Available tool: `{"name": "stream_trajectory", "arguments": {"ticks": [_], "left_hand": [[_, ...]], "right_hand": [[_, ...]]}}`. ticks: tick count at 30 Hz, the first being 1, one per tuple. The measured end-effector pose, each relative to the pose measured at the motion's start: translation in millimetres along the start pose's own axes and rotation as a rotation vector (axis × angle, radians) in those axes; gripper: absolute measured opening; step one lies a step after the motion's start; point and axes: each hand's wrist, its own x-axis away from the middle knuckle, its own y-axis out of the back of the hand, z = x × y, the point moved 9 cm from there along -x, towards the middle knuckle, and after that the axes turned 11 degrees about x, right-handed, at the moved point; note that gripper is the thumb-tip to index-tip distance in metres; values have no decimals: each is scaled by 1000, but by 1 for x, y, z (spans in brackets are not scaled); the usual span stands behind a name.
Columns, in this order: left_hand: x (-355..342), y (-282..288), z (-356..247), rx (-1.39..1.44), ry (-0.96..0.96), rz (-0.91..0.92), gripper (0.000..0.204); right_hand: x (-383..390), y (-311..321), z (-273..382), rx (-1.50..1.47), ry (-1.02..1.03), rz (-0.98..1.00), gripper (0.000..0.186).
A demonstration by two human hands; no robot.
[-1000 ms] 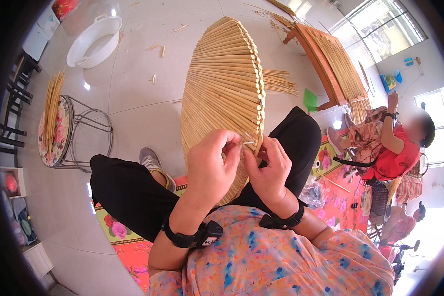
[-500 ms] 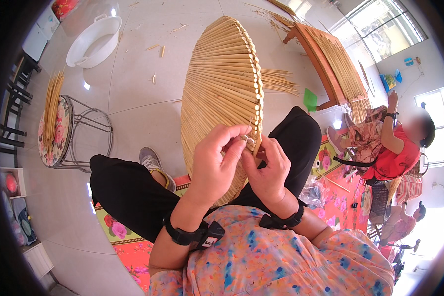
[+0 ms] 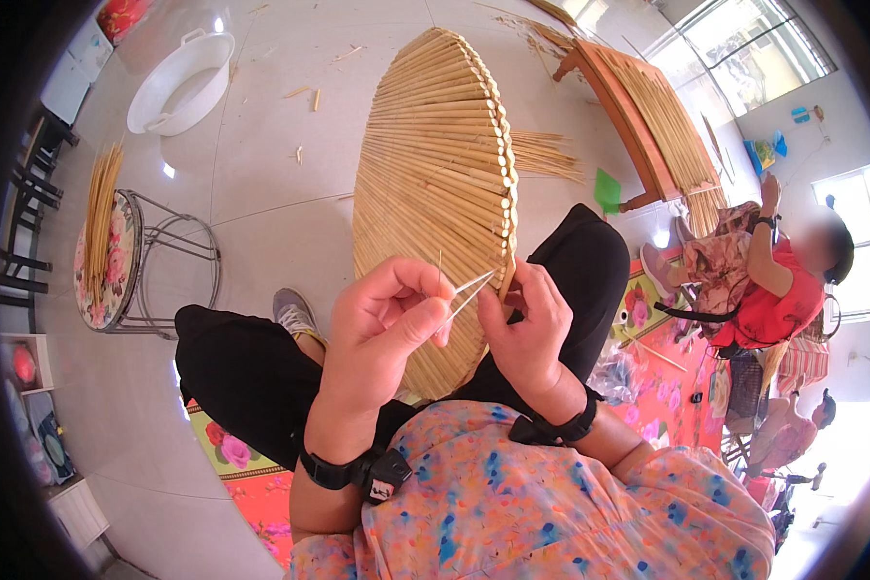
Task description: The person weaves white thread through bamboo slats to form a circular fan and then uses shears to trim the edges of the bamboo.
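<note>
A large round straw mat (image 3: 430, 164) stands tilted on edge between my knees. Its stalks radiate from the centre, and a braided edge (image 3: 502, 155) runs down its right side. White thread (image 3: 474, 286) stretches in two strands from this edge to my left hand (image 3: 387, 314). That hand is closed, pinching the thread between thumb and fingers, with a thin needle (image 3: 441, 261) poking up from the grip. My right hand (image 3: 529, 319) is closed on the lower right rim of the mat, near where the thread meets it. Its fingertips behind the rim are hidden.
At left, a round flowered stool (image 3: 116, 261) bears a bundle of stalks (image 3: 100, 217). A white tub (image 3: 179, 87) sits on the floor beyond. Far right, a wooden table (image 3: 619, 126) carries more stalks, and a person in red (image 3: 768, 290) sits near the flowered floor mat (image 3: 662, 391).
My left hand has moved left and slightly down, away from the rim, drawing the white thread taut. My right hand stays on the rim.
</note>
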Motion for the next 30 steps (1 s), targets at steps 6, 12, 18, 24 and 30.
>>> {"name": "stream_trajectory", "arguments": {"ticks": [6, 12, 18, 24, 30], "left_hand": [[6, -4, -7, -42, -50, 36, 8], [9, -14, -45, -543, -390, -23, 8], [34, -7, -91, -144, -603, -132, 7], [57, -3, -135, -138, -738, -56, 4], [24, 10, -73, -615, -205, -239, 6]], "right_hand": [[0, -1, 3, -16, 10, 19, 38], [1, 0, -3, -25, -15, 10, 37], [4, -1, -5, -62, -22, 11, 37], [4, 1, -4, -52, -5, 5, 37], [2, 0, -3, -35, -9, 6, 37]]}}
